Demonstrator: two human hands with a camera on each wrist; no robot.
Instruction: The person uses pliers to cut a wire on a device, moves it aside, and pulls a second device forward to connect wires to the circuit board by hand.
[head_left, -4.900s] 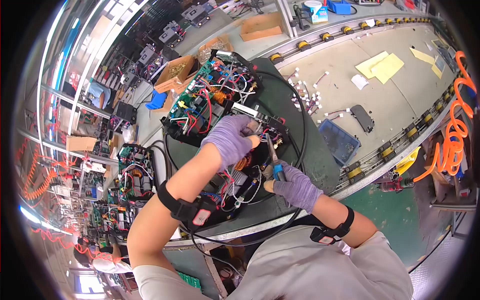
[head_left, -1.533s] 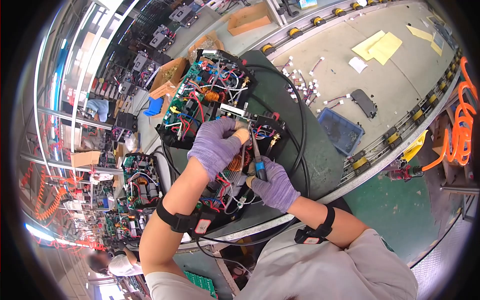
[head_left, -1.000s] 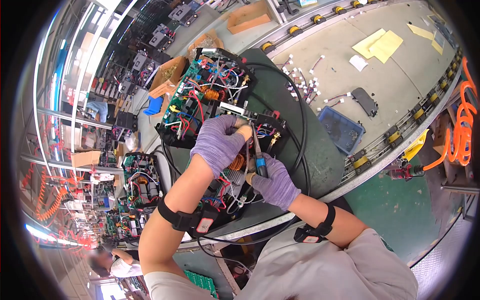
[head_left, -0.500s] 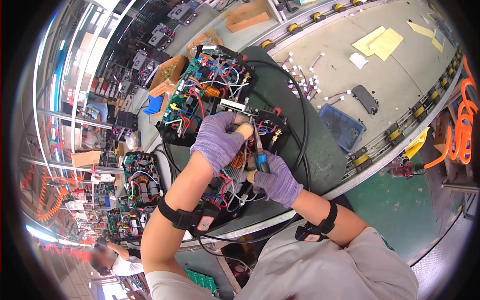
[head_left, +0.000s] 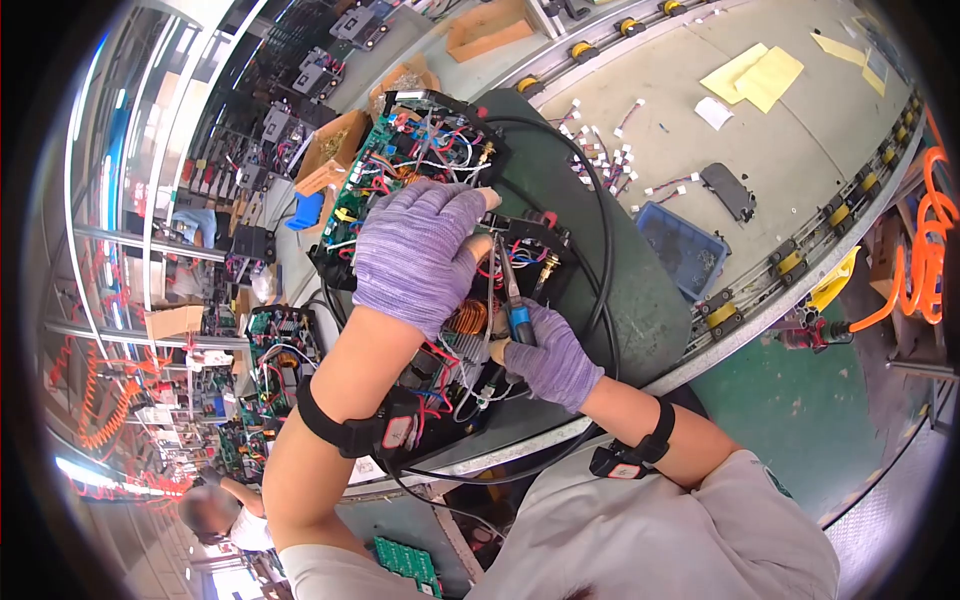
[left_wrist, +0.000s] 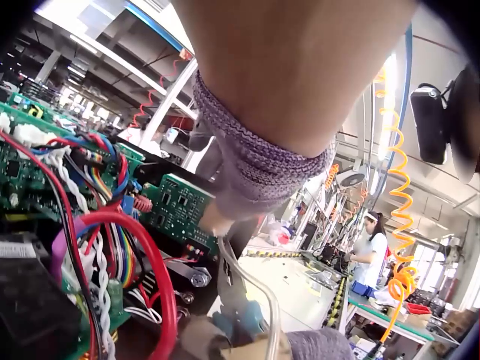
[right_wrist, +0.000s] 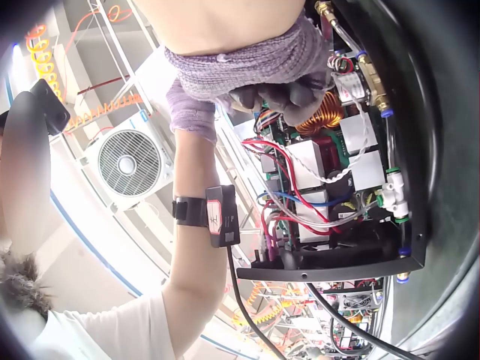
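Note:
An open black chassis [head_left: 535, 235] full of wires, with a green board [head_left: 365, 170] and a copper coil [head_left: 468, 318], lies on a dark green mat. My left hand [head_left: 415, 250] in a purple glove is raised over it. Its thumb and finger seem to pinch a thin clear strand [head_left: 488, 300] that runs down to the pliers. My right hand [head_left: 550, 360] grips blue-handled pliers [head_left: 512, 300], their tips pointing into the front panel wiring. The left wrist view shows the glove [left_wrist: 247, 172], the clear strand [left_wrist: 259, 289] and the pliers [left_wrist: 236, 307]. The right wrist view shows the chassis [right_wrist: 337, 255] and the coil [right_wrist: 330, 120].
A black cable [head_left: 605, 250] loops round the chassis. To the right lie a blue bin [head_left: 680, 250], loose white connectors [head_left: 600, 165] and yellow sheets [head_left: 750, 75]. Cardboard boxes [head_left: 335, 145] stand behind, more open units [head_left: 275, 350] to the left, and an orange coiled hose [head_left: 925, 250] at the far right.
My left hand has lifted off the front panel towards the camera, drawing the strand up. The right hand with the pliers has stayed almost in place.

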